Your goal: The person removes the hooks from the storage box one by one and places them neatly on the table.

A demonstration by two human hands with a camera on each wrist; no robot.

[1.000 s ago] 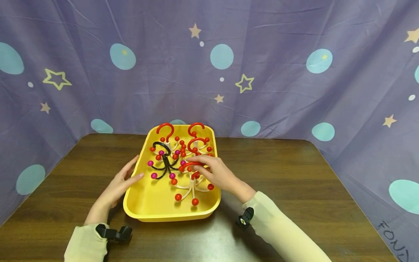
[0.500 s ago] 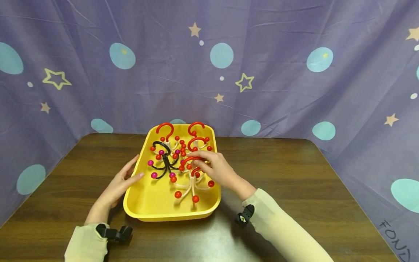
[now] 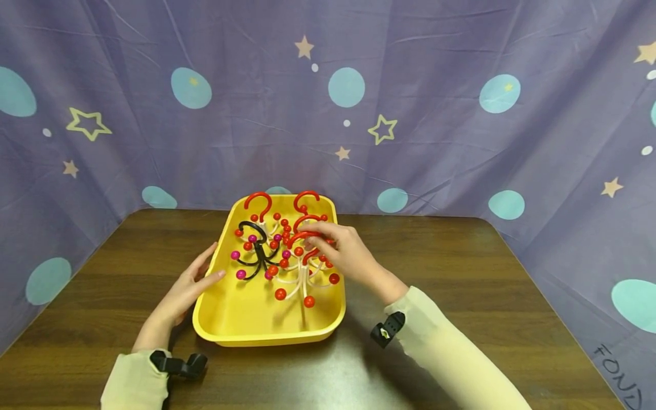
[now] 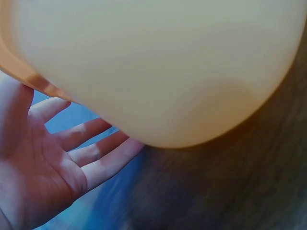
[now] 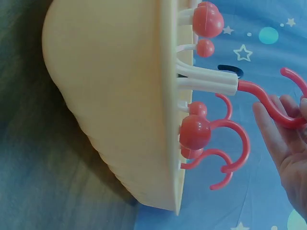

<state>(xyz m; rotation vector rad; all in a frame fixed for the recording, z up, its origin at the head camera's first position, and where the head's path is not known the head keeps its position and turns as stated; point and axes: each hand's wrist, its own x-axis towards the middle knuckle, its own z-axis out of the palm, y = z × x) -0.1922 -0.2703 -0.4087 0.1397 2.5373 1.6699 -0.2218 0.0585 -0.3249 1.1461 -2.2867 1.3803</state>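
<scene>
My right hand (image 3: pixel 353 256) pinches the red hooked handle of a claw-like massager (image 3: pixel 303 275), which has white legs tipped with red balls. Shadows on the tray floor show it raised a little, its legs still within the yellow tray (image 3: pixel 225 340). In the right wrist view, the white stem (image 5: pixel 216 80) stands past the tray's rim, with the fingers at the handle. My left hand (image 3: pixel 181 293) rests on the tray's left side, thumb over the rim; its straight fingers (image 4: pixel 103 151) touch the outer wall. A black massager (image 3: pixel 261 256) with magenta balls lies near the tray's middle.
Several more white-legged massagers with red hooks (image 3: pixel 260 204) crowd the far half of the tray, their balls close together. The tray stands on a dark wooden table (image 3: pixel 435 285). Behind hangs a purple curtain (image 3: pixel 435 142) with stars and dots.
My right hand has raised the red-handled massager and carried it slightly away from me; the shadows beneath it have separated from the balls. The left hand and the tray have stayed put.
</scene>
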